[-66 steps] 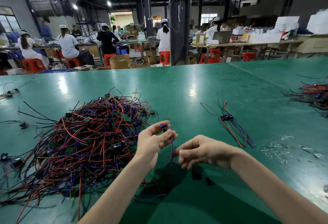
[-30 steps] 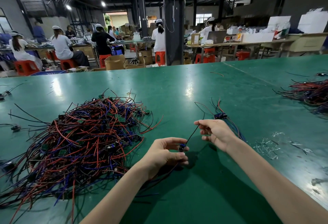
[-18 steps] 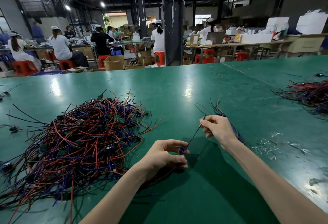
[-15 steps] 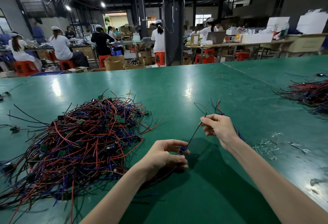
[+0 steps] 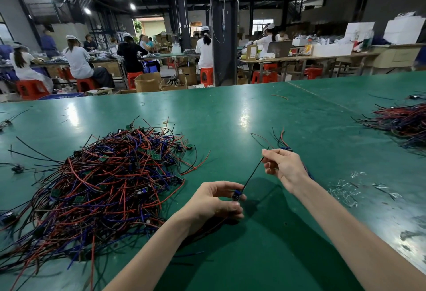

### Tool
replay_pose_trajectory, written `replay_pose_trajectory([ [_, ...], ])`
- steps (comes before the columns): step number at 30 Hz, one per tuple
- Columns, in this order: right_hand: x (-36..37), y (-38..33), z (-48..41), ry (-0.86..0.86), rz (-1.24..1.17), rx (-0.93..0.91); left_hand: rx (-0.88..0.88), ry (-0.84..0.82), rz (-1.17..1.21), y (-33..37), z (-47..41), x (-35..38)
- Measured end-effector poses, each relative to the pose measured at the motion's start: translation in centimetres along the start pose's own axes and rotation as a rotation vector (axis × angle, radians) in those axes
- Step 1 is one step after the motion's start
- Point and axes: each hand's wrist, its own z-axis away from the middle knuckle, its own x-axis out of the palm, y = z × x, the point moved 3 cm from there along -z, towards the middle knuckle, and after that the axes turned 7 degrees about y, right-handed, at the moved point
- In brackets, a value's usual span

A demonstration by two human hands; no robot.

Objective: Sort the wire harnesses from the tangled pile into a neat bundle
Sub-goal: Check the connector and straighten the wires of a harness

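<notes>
A big tangled pile of red, blue and black wire harnesses (image 5: 101, 182) lies on the green table (image 5: 230, 115) at the left. My left hand (image 5: 216, 201) pinches the small blue connector end of one wire harness (image 5: 252, 174) just right of the pile. Its black wire runs taut up to my right hand (image 5: 282, 166), which pinches the far end. Behind my right hand lies a small sorted bundle (image 5: 282, 143) of harnesses, mostly hidden by the hand.
A second heap of wires (image 5: 403, 122) sits at the right table edge. Clear plastic scraps (image 5: 345, 189) lie right of my forearm. Loose connectors (image 5: 17, 167) dot the far left. Several seated workers and red stools are beyond the table.
My hands have drawn apart: the left sank toward the table with the connector, the right slid up along the black wire toward the small bundle. Since half a second ago, almost nothing moved.
</notes>
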Motion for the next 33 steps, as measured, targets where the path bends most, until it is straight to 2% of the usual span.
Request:
replay_pose_trajectory([
  [8,0.2,-0.04,0.13,0.002,-0.055,0.0,-0.003,-0.006,-0.018,0.01,-0.02,-0.07],
  [33,-0.45,-0.11,-0.12,0.052,-0.005,0.003,0.042,-0.024,0.002,-0.01,-0.2,-0.14],
])
